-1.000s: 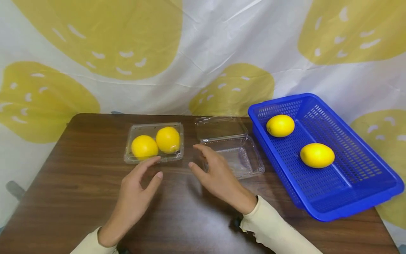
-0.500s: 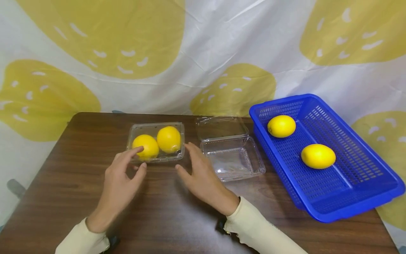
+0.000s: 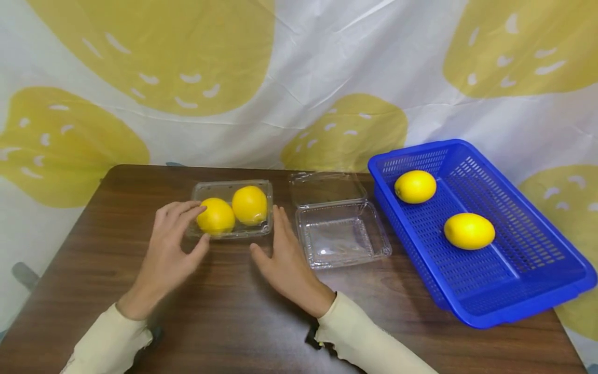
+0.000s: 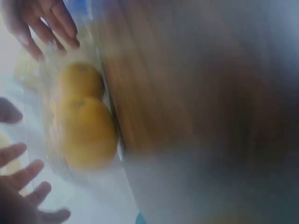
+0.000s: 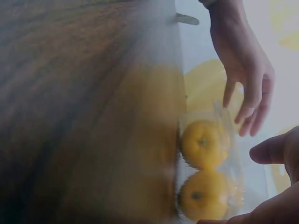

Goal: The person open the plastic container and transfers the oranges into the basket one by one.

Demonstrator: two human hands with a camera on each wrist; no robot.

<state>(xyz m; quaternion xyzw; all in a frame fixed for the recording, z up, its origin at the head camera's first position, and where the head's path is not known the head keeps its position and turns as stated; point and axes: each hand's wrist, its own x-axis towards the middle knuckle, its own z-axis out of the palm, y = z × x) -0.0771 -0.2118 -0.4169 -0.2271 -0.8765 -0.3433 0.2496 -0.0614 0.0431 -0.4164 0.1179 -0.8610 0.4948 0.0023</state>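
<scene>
A clear plastic clamshell box (image 3: 224, 185) with its lid down stands on the table, two yellow fruits inside, a left one (image 3: 216, 217) and a right one (image 3: 249, 205). My left hand (image 3: 164, 249) is at the box's left end, fingers spread and slightly bent, fingertips over its edge in the head view. Along the right end lies my right hand (image 3: 288, 265), fingers straight and thumb apart. In the left wrist view the two fruits (image 4: 88, 133) show blurred between both hands. The right wrist view has the box (image 5: 236, 172) below the left hand's fingertips.
Right of the box, a second clear clamshell (image 3: 334, 236) lies with its lid folded back and no fruit in it. A blue perforated basket (image 3: 514, 270) at the right holds two lemons (image 3: 469, 231). A fruit-print curtain (image 3: 336, 62) hangs behind the table.
Both hands have moved left, from in front of and between the two clamshells to the two ends of the filled box. The fruits and boxes have stayed in place.
</scene>
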